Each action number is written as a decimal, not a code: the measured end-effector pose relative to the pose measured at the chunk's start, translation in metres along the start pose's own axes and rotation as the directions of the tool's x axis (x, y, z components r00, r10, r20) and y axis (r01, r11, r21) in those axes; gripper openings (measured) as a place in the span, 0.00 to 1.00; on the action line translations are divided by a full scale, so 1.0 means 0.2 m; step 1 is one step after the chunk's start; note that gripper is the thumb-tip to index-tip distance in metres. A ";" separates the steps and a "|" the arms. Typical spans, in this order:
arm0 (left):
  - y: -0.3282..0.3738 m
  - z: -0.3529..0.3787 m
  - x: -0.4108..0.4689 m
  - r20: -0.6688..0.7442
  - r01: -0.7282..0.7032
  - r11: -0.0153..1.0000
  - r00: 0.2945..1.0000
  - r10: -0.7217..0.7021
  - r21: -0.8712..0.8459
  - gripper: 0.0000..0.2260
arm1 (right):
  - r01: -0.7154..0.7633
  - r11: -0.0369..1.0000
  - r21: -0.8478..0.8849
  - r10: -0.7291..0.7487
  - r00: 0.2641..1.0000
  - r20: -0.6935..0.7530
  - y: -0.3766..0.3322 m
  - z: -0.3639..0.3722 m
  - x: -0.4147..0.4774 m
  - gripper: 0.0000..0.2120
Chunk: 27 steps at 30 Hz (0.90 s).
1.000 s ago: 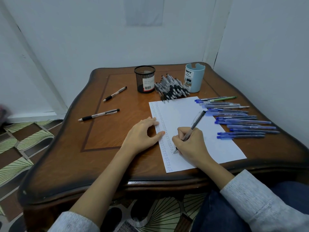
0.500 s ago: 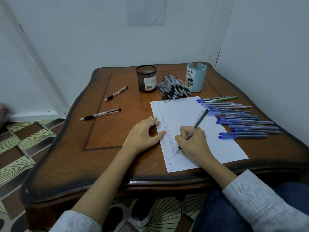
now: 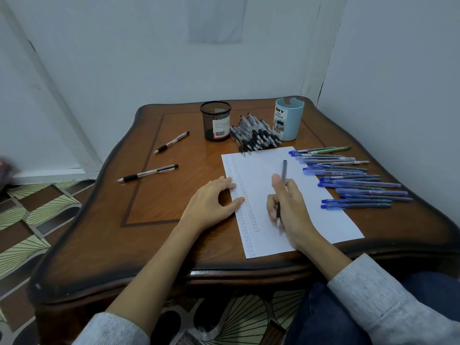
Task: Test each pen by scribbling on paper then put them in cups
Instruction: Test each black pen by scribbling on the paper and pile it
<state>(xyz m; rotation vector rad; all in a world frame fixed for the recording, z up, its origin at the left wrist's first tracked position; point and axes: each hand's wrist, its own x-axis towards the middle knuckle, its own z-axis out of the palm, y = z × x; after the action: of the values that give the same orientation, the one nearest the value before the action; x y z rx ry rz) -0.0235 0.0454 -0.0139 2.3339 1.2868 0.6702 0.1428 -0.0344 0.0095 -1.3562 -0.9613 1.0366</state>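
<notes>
Pen (image 3: 283, 175) sits pinched in the right hand (image 3: 290, 210), thumb and curled fingers round its barrel, tip low over the paper (image 3: 258, 170) near the table's (image 3: 149, 207) front edge; contact is unclear. Left hand (image 3: 211, 202) lies spread, pressing the paper's left margin. Best to keep that press firm, scribble briefly below the last marks, then carry the pen to the mesh cup (image 3: 216, 120) or blue cup (image 3: 288, 118) at the far edge.
</notes>
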 end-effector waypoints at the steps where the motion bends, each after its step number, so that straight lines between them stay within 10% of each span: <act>1: 0.00 0.00 0.00 0.004 0.002 1.000 1.000 -0.002 0.002 0.22 | 0.009 1.000 -0.027 -0.009 1.000 0.005 0.01 0.00 0.00 0.13; 20: 0.01 -0.01 -0.01 0.004 0.005 1.000 1.000 -0.005 0.007 0.22 | 0.081 0.993 -0.085 -0.068 0.987 0.149 0.03 0.00 0.02 0.19; 27: -0.02 0.00 0.02 0.000 0.003 0.999 1.000 -0.003 0.044 0.26 | 0.136 0.924 -0.358 -0.102 0.989 0.110 -0.11 -0.07 0.26 0.20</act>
<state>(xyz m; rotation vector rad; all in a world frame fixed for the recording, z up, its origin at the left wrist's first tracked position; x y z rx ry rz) -0.0244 0.0516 -0.0150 2.3669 1.3178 0.6476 0.1718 0.0129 0.0278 -1.5396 -1.3377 0.8580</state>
